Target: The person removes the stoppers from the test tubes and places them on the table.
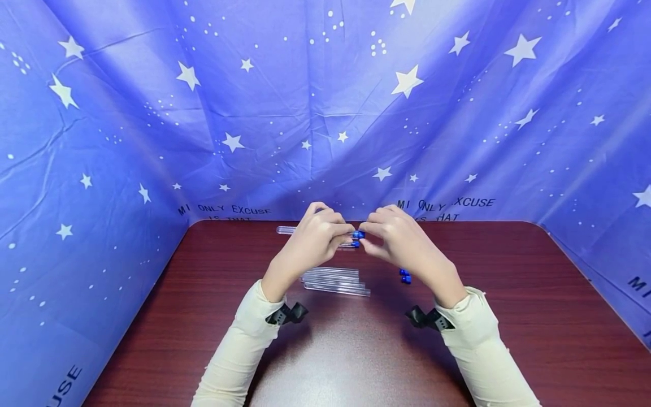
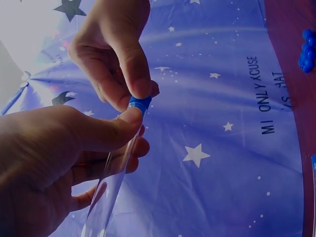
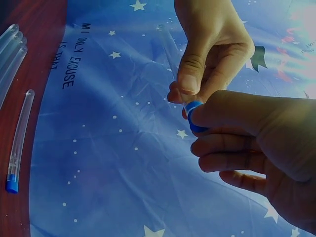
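Observation:
My left hand (image 1: 322,232) pinches a clear test tube (image 2: 106,202) close to its mouth, between thumb and fingers. The tube's rounded end points left in the head view. A blue cap (image 3: 194,117) sits at the tube's mouth, pinched by the thumb and fingers of my right hand (image 1: 399,234). The two hands meet at the cap, held above the far part of the table. Beyond them, in the right wrist view, a second test tube (image 3: 20,138) with a blue cap lies on the table.
Several clear test tubes (image 1: 335,281) lie side by side on the dark red table (image 1: 203,316), nearer than the hands. Loose blue caps (image 1: 405,277) are grouped under the right wrist. A blue star-printed curtain (image 1: 305,102) borders the table's back and sides.

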Available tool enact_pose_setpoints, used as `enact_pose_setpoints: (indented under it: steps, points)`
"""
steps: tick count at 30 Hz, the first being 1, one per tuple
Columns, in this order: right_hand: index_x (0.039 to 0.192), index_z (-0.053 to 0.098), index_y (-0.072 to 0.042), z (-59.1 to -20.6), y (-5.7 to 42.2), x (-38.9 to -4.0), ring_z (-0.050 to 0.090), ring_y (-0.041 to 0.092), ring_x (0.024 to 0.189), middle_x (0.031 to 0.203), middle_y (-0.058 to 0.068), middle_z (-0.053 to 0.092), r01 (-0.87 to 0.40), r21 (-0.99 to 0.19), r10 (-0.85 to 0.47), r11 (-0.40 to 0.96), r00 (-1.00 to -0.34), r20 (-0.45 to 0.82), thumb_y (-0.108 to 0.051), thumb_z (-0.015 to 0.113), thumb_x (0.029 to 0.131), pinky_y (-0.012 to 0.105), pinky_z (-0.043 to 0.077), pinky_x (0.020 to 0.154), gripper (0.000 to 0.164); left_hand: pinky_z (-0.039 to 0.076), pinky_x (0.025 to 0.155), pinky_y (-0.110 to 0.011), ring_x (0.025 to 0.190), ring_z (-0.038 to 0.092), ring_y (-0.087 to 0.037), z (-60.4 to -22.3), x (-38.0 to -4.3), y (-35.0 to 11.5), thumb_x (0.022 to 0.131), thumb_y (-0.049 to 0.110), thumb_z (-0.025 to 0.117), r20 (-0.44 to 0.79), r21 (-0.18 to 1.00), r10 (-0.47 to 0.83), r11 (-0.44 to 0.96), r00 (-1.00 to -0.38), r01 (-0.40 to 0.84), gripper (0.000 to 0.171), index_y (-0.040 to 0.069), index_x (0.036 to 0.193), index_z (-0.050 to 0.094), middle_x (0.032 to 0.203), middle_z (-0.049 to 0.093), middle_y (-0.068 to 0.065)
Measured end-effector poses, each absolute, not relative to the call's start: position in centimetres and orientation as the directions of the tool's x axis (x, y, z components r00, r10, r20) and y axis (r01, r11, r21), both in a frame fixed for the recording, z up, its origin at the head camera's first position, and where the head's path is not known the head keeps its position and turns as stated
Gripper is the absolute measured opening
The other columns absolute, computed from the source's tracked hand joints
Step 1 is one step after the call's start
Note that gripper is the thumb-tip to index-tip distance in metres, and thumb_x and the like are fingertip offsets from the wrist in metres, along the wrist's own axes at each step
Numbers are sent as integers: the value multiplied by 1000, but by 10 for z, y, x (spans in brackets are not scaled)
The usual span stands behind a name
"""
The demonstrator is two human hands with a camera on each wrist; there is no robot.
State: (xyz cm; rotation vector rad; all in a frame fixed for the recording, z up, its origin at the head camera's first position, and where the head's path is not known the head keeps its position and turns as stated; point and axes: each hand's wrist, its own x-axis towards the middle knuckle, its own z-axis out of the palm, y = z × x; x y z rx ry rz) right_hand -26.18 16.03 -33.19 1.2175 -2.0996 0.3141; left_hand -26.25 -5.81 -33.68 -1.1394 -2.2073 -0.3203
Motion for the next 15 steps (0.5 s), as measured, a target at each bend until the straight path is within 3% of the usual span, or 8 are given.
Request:
enact_pose_setpoints:
  steps: [8,15]
  points:
    - [85,75,-8,-328,169,-260,53,18,70,72,0,60,-849,-33,-667,527,-437,603,-10,79,78,35,46,73,8,43,100,-39,85,65,-15,-337,-262,-55,83,18,82,659,-90,655,557,-370,825,14,15,97,80,83,71,6]
    - [89,77,-10,-326,173,-260,53,13,71,77,-3,64,-833,-150,-668,532,-522,530,-11,79,80,33,46,69,9,44,99,-39,85,65,-14,-337,-261,-55,83,19,82,662,-85,660,539,-357,838,15,15,97,81,84,72,6]
